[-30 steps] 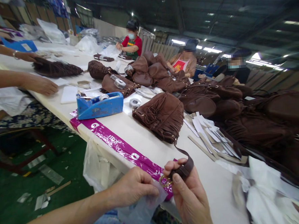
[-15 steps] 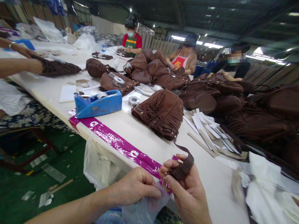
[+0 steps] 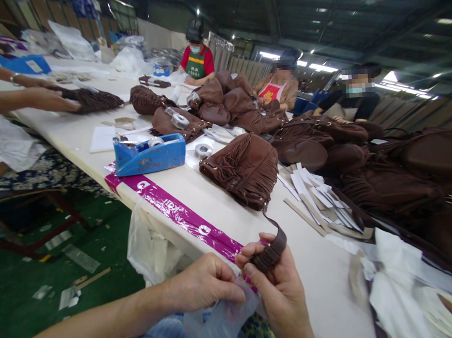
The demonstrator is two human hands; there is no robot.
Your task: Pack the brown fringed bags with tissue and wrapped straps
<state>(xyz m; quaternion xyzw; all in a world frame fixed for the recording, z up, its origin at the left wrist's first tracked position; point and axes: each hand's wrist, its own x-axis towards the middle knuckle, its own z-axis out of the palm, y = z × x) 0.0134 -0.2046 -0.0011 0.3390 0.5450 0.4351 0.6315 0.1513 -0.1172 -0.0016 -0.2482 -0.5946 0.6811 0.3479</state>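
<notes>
At the near table edge, my right hand (image 3: 285,293) is closed round a dark brown bag strap (image 3: 279,242), its end bunched in the fingers. The strap runs up to a brown fringed bag (image 3: 243,170) lying on the table. Close by on the left, my left hand (image 3: 206,282) is closed in a pinch at a thin clear plastic sheet (image 3: 216,325), which hangs between the hands over my lap. The sheet's upper edge reaches the right thumb and strap end. What lies under the right thumb is hidden.
A blue tape dispenser (image 3: 150,155) stands on purple printed tape (image 3: 170,208) along the table edge. Brown bags (image 3: 403,183) are heaped at right, near paper strips (image 3: 323,198). White paper (image 3: 395,271) lies front right. A co-worker's hands (image 3: 53,98) hold a fringed bag at left.
My right hand has shifted slightly left with the strap. The gold-coloured ring at its thumb no longer shows. At left, the co-worker's hands have moved on the fringed bag.
</notes>
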